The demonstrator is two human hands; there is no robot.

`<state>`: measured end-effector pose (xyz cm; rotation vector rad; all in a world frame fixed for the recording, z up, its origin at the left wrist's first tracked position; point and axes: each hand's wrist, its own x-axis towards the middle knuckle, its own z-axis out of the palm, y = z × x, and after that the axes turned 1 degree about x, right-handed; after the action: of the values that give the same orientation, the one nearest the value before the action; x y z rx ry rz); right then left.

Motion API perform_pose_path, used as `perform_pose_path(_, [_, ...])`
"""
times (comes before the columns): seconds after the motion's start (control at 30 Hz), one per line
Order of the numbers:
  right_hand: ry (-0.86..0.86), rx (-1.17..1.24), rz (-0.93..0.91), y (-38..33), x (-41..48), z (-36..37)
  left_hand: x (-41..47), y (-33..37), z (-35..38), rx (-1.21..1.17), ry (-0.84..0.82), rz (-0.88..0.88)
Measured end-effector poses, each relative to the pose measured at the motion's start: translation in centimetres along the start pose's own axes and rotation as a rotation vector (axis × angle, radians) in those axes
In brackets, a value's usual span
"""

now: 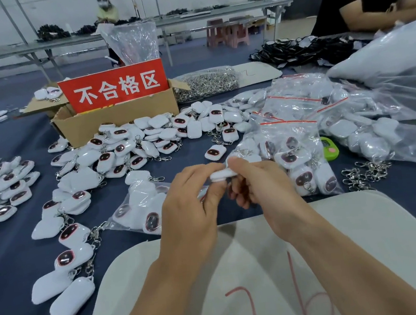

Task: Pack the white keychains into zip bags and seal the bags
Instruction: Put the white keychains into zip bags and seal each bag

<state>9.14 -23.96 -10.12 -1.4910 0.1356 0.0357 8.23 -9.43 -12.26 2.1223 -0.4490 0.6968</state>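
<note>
Pale board (pixel 343 232) nearest, both hands above its far edge.
Left hand (pixel 191 201) and right hand (pixel 258 185) pinch one white keychain (pixel 223 175) between them, apparently unbagged; a part-filled zip bag (pixel 139 208) lies just left.

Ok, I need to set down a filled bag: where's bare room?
The pale board nearest you is bare. The blue cloth is free left of the near keychain row and right of the board, below the metal clasps. Crowded: the keychain pile before the cardboard box and the zip bags.
</note>
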Motion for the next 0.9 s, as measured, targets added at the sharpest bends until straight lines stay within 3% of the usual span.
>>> perform_pose_path(0.17, [0.111, -0.308, -0.108, 0.69, -0.24, 0.17, -0.38, 0.02, -0.01, 0.002, -0.029, -0.093])
perform_pose_path(0.33, [-0.01, -0.137, -0.157, 0.27, -0.38, 0.02, -0.35, 0.09, -0.2, 0.019, -0.035, -0.142])
perform_pose_path(0.43, [-0.061, -0.151, -0.167, 0.52, -0.59, -0.06, -0.48, 0.16, -0.08, 0.013, -0.012, -0.171])
perform_pose_path(0.9, [-0.05, -0.151, -0.141, 0.43, -0.5, 0.5, -0.37, 0.25, -0.29, 0.029, -0.007, -0.172])
